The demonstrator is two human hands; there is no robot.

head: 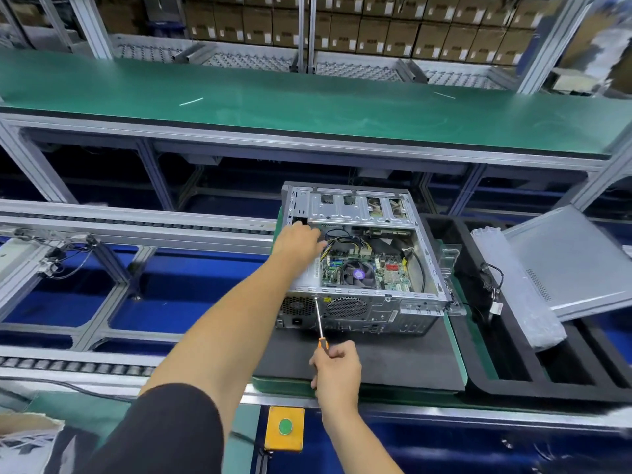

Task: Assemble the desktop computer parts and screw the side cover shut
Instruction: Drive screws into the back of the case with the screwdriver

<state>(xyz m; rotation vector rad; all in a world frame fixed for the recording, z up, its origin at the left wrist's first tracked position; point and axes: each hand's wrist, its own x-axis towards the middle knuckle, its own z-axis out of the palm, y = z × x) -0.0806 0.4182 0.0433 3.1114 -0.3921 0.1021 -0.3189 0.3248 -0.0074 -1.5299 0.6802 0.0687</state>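
A: While the green button (285, 426) in its yellow housing sits nearest, right hand (337, 369) is wrapped around the orange-collared screwdriver (319, 321), tip at the rear top edge of the computer case (362, 254).

B: Case position?

A: Lying open side up on the black foam mat (359, 360); motherboard (367, 270) and fan exposed.

B: Left hand (299, 241)?

A: Resting on the case's left edge, fingers reaching inside. Can't tell if it grips anything.

B: Side cover (574, 261)?

A: Off, leaning right of the case over the black tray (513, 381). Green shelf (307, 100) beyond.
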